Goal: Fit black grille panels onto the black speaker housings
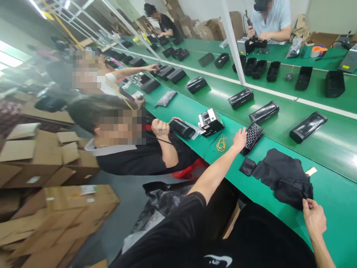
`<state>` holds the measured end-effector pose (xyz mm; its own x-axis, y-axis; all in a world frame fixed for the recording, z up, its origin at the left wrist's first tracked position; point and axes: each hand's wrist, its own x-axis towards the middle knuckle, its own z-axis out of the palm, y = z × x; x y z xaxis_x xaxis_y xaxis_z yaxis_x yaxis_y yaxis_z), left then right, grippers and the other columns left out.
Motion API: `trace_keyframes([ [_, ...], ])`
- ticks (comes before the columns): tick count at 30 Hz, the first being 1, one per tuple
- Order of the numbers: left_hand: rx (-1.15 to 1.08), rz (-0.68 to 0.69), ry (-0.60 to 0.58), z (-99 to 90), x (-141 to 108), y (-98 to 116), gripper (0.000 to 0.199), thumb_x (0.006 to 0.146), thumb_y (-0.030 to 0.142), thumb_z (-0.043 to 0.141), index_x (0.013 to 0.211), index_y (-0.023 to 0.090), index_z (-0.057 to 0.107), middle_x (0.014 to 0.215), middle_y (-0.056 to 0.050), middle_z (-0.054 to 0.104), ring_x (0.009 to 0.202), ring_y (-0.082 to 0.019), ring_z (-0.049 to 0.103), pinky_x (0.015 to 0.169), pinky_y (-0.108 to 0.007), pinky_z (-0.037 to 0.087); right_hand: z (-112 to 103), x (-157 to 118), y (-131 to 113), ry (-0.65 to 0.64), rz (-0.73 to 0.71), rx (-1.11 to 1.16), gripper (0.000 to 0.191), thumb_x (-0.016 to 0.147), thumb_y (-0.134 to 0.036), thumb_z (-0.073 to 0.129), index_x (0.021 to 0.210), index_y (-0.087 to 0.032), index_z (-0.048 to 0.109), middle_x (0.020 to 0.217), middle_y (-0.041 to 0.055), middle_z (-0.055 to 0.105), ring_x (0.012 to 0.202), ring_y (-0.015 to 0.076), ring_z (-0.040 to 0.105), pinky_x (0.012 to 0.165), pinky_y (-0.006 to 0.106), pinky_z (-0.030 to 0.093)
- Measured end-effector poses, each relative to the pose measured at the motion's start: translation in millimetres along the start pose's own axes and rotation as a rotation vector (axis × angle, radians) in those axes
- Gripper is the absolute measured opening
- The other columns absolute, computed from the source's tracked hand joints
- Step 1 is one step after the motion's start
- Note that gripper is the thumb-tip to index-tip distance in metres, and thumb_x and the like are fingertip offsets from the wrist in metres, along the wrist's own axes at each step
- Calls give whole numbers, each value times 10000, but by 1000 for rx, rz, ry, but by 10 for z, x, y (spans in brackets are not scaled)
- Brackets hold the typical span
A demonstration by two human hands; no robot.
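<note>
My left hand (pixel 240 140) reaches across to a black casing with a honeycomb-perforated face (pixel 254 134). Its fingers are at the casing's left edge, and the casing sits tilted near the edge of the green bench. My right hand (pixel 314 216) pinches the lower right corner of a crumpled black cloth sheet (pixel 284 173) between thumb and fingers. The rest of that cloth lies spread on the bench, with a smaller black folded piece (pixel 247 166) at its left end. A pale yellow slip (pixel 311 171) pokes out beside the cloth.
Yellow rubber bands (pixel 221 143) and a metal-and-black fixture (pixel 211 122) stand left of my left hand. Several black cylindrical speaker-like units (pixel 308 127) lie on the green conveyor. A co-worker (pixel 134 156) sits close on my left holding a similar unit (pixel 182 128). Cardboard boxes (pixel 83 208) fill the floor at left.
</note>
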<state>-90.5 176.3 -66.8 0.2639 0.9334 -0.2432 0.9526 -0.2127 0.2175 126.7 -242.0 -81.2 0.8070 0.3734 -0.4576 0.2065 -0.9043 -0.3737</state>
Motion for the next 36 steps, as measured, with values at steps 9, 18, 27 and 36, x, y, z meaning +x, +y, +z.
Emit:
trace_keyframes([
  [9,11,-11,56,15,-59,-13,557,1125,388,308,1669,294,383,1738,-120,371,1412,-309,572,1163,-459,475,-119,113,70,-126,-106,57,588,838,-729,413,923,-260,756,989,158,683,740,332,600,709,477,445],
  [18,-94,74,132,-289,-288,125,530,1142,386,242,1594,252,484,1507,-104,650,1370,-250,611,1170,-402,470,-85,175,88,-157,-120,279,592,642,-838,556,774,-269,651,861,87,737,812,300,668,761,403,501],
  [27,-182,363,-308,440,-830,750,384,1090,401,442,1405,303,640,1150,-45,801,1057,-246,757,922,-351,576,-135,54,109,120,-30,160,620,752,-751,418,946,-231,693,927,170,692,943,393,639,842,508,478],
  [36,-361,480,-259,397,-1133,1002,408,1070,316,464,1428,185,610,1492,-157,616,1424,-301,508,1236,-491,374,181,-168,-218,56,-184,59,537,806,-775,476,852,-269,653,903,105,665,794,291,619,728,421,477],
])
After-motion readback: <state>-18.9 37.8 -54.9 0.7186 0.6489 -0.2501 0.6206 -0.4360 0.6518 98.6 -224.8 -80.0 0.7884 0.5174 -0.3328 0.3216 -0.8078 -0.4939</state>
